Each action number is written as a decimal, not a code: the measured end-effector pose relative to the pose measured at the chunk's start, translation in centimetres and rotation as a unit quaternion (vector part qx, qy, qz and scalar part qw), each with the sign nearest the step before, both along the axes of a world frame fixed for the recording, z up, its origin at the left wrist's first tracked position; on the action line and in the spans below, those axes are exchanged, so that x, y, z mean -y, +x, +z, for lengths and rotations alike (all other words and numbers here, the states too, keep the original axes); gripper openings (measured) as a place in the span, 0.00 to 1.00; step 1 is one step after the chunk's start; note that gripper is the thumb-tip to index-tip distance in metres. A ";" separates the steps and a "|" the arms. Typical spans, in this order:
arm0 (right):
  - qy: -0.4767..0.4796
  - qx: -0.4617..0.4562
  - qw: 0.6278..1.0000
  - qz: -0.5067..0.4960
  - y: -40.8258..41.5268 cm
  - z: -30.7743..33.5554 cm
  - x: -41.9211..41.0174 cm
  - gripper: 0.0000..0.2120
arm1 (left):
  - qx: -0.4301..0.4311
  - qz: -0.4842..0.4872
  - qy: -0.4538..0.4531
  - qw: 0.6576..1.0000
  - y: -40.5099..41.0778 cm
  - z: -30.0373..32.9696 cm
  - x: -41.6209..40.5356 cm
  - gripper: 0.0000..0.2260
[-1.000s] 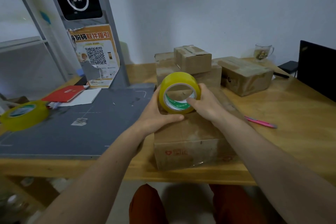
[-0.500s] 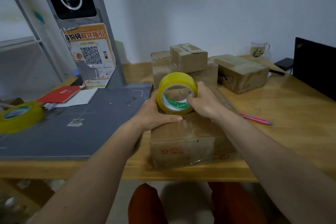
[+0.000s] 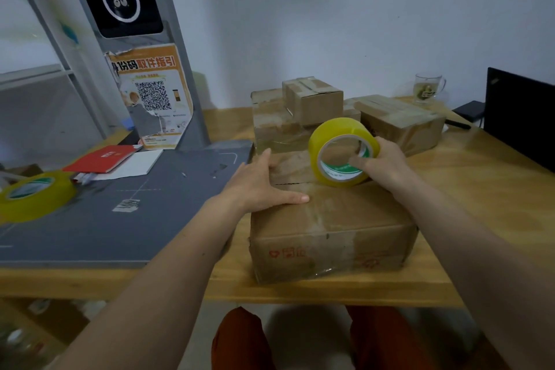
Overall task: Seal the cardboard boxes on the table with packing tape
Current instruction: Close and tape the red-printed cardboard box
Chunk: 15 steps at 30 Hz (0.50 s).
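1. Both forearms are reaching forward over the near edge of the surface (image 3: 468, 207) to the box (image 3: 327, 231) in front
2. The left hand (image 3: 255, 183) is lying flat, fingers straight, pressing the box top at its left side
3. The right hand (image 3: 381, 159) is gripping the yellow tape (image 3: 339, 153), a fingertip inside its core; the roll is standing on edge on the box top
4. Red marks on the box front are too blurred to read; the poster (image 3: 153, 96) is showing a QR code under Chinese characters
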State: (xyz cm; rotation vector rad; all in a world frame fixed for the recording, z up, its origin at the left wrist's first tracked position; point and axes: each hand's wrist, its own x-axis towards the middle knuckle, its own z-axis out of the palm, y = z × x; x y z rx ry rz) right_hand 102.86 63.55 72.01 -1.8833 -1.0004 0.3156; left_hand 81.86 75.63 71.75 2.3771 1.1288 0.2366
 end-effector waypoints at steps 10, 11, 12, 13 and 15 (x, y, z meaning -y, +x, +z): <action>0.015 -0.001 1.000 -0.011 -0.2 0.0 -0.2 0.06 | -0.009 -0.011 0.086 0.996 4.0 -1.4 2.1 0.63; 0.018 0.008 1.000 -0.018 -0.1 0.0 -0.2 0.05 | -0.008 -0.010 0.088 0.996 4.0 -1.5 2.0 0.63; 0.020 0.019 0.999 -0.024 0.0 0.1 -0.3 0.04 | -0.009 -0.009 0.089 0.996 4.0 -1.5 2.0 0.63; 0.021 0.029 0.999 -0.025 0.0 0.1 -0.4 0.04 | -0.013 -0.008 0.089 0.996 4.0 -1.5 2.0 0.63; 0.024 0.041 0.999 -0.021 0.2 0.3 -0.5 0.04 | -0.025 -0.011 0.089 0.996 3.9 -1.4 2.1 0.63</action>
